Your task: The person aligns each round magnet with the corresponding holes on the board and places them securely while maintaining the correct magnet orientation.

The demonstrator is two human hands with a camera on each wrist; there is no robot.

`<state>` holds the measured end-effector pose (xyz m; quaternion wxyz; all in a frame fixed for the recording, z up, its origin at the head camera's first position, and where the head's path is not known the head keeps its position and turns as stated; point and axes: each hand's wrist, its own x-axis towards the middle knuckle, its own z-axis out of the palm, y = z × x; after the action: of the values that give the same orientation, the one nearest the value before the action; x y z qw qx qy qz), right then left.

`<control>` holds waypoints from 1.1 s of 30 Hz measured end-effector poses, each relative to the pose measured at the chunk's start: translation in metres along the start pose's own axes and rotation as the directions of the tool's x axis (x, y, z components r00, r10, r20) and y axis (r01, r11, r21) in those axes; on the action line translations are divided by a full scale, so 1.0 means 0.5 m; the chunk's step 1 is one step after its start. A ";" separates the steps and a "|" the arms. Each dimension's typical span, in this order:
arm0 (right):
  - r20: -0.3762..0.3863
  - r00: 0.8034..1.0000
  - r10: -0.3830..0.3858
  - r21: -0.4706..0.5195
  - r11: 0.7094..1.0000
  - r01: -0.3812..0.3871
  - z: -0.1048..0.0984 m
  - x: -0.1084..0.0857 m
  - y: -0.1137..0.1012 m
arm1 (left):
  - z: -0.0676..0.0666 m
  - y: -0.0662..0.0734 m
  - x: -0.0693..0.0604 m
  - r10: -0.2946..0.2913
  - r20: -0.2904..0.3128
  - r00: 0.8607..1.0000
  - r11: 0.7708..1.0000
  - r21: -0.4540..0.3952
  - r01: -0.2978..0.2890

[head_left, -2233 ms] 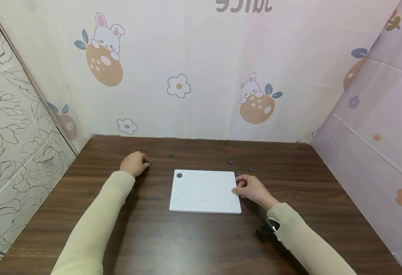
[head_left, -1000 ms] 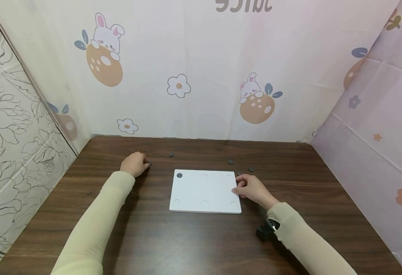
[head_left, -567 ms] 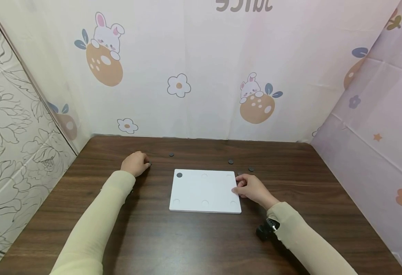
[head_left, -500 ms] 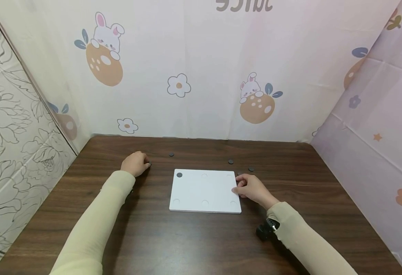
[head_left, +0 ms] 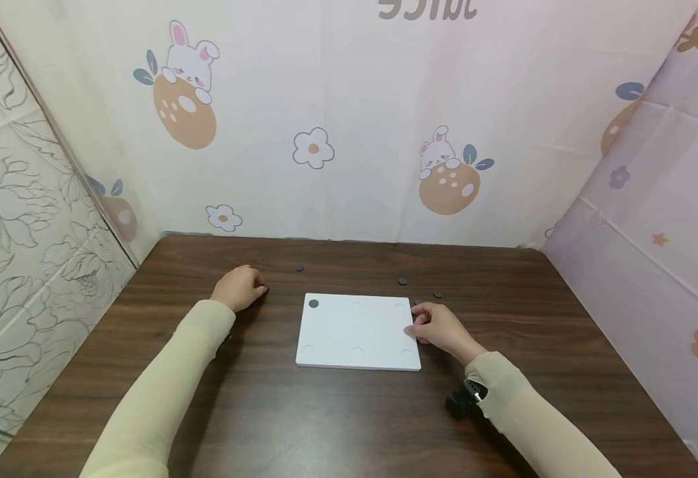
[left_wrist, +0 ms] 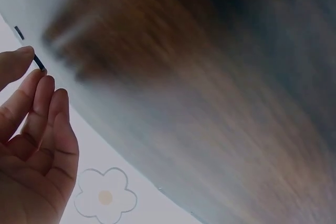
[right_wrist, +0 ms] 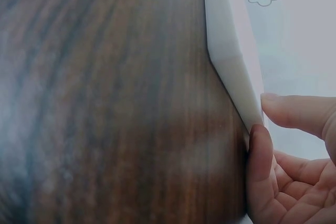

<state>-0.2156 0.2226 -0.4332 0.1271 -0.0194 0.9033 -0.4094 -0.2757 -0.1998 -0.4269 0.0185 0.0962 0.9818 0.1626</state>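
Note:
A white rectangular board [head_left: 357,332] with shallow round recesses lies on the dark wooden table; a black disc [head_left: 314,303] fills its back-left recess. Left of the board, my left hand [head_left: 238,288] pinches a small dark disc, seen edge-on between thumb and fingertips as a thin black disc [left_wrist: 39,62] in the left wrist view. At the board's right edge is my right hand [head_left: 443,330]; in the right wrist view its thumb rests on top and a finger touches the side of the white board [right_wrist: 231,51], the right hand [right_wrist: 299,171] gripping that edge.
Behind the board lie loose dark discs: one disc [head_left: 299,268] at back left, another disc [head_left: 403,281] and a third disc [head_left: 438,294] at back right. A small dark piece [head_left: 417,303] shows beside the right fingers. A patterned curtain [head_left: 361,133] stands behind the table.
My left hand has shifted slightly right and toward the near side, with the small disc between its fingertips. The right hand keeps its place on the board's edge.

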 end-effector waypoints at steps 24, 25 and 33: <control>0.001 1.000 0.005 0.029 1.000 -0.006 0.001 -0.003 0.003 | 0.006 0.078 -0.062 0.141 -0.018 0.990 0.989 -0.041 -0.142; 0.001 1.000 0.002 0.025 1.000 -0.002 0.000 -0.003 0.003 | 0.007 0.082 -0.065 0.148 -0.016 0.989 0.988 -0.043 -0.149; 0.004 1.000 0.001 0.027 1.000 -0.001 -0.001 -0.004 0.001 | 0.010 0.108 -0.084 0.178 -0.020 0.984 0.982 -0.058 -0.179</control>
<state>-0.2136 0.2235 -0.4328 0.1292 -0.0182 0.8973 -0.4217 -0.2244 -0.1565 -0.4138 -0.0007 0.1821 0.9640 0.1937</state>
